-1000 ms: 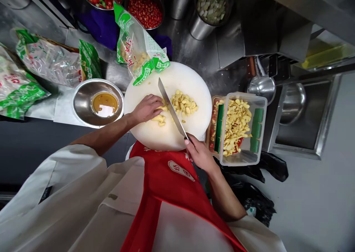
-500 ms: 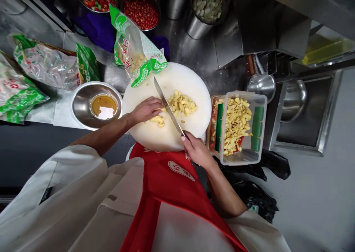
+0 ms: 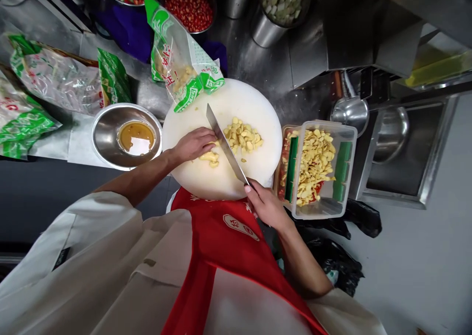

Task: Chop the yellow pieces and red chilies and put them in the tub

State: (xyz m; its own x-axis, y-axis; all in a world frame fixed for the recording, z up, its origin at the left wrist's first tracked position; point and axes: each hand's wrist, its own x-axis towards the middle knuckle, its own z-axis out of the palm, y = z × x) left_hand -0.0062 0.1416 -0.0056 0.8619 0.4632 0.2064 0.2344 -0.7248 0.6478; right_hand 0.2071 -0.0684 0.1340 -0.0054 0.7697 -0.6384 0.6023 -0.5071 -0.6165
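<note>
A white round cutting board (image 3: pixel 191 175) lies in front of me. My right hand (image 3: pixel 266 203) is closed round the handle of a kitchen knife (image 3: pixel 229 151), whose long blade slants up and left across the board. With bent fingers, my left hand (image 3: pixel 194 144) holds a piece of yellow ginger (image 3: pixel 210 157) against the board, left of the blade; the fingers partly hide it. To the right of the blade lies a heap of sliced ginger (image 3: pixel 243 134). An open green-and-clear bag (image 3: pixel 180 72) with more pieces inside rests over the board's far left edge.
Right of the board stands a clear plastic tub (image 3: pixel 341 197) of ginger slices over something red. On the left are a steel bowl (image 3: pixel 103 143) with brown liquid and filled bags (image 3: pixel 62 82). Steel containers of chopped red peppers (image 3: pixel 188 8) and pale cubes (image 3: pixel 282 1) stand behind.
The knife and my right hand have shifted slightly to the right. My left hand stays at the ginger, and the view has tilted a little.
</note>
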